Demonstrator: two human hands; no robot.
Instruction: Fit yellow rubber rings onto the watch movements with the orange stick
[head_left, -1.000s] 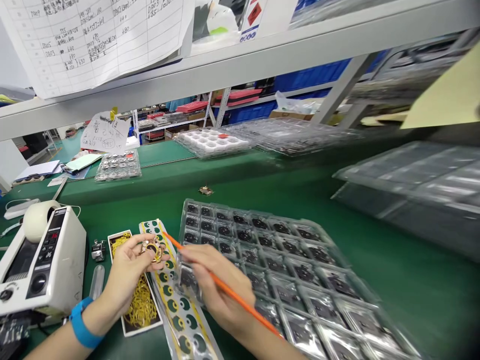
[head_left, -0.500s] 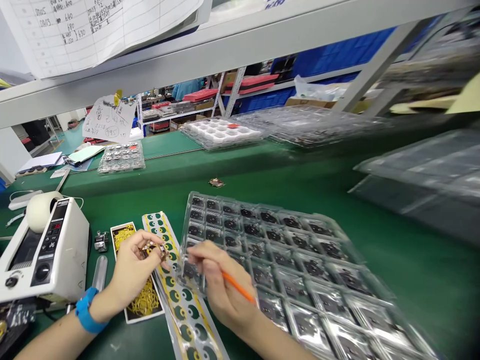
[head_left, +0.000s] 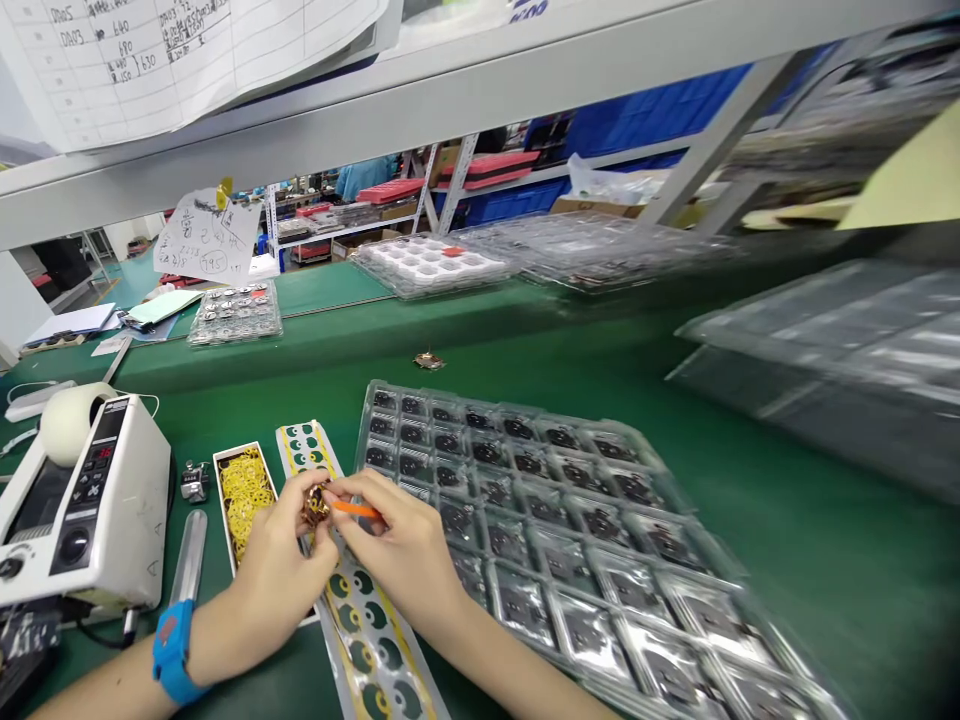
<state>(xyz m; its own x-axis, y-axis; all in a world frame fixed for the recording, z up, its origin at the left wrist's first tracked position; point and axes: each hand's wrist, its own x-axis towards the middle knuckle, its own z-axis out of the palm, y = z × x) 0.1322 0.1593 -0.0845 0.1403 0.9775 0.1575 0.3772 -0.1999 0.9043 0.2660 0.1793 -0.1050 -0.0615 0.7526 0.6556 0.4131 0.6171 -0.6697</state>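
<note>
Between the fingertips of my left hand (head_left: pixel 281 560) is a small copper-coloured round part (head_left: pixel 316 506), partly covered by the fingers. My right hand (head_left: pixel 401 535) is closed on a thin orange stick-like tool (head_left: pixel 355 509), its tip meeting the copper part or very near it. Under both hands runs a strip of yellow and grey stickers (head_left: pixel 367 625) with round cut-outs. A white box of yellow ring-like pieces (head_left: pixel 247 495) lies left of the strip. To the right spreads a clear compartment tray (head_left: pixel 540 510) with a dark part in each visible pocket.
A white tape dispenser (head_left: pixel 105 500) stands at the left, beside a small metal counter (head_left: pixel 194 482) and a clear tube (head_left: pixel 189 555). One loose metallic part (head_left: pixel 429 360) lies behind the tray. Stacked clear trays (head_left: pixel 825 350) are at right; a grey shelf beam (head_left: pixel 420 100) crosses above.
My right hand has moved left from over the tray, bringing the orange tool to the copper part. My left hand still holds that part. The view has shifted slightly.
</note>
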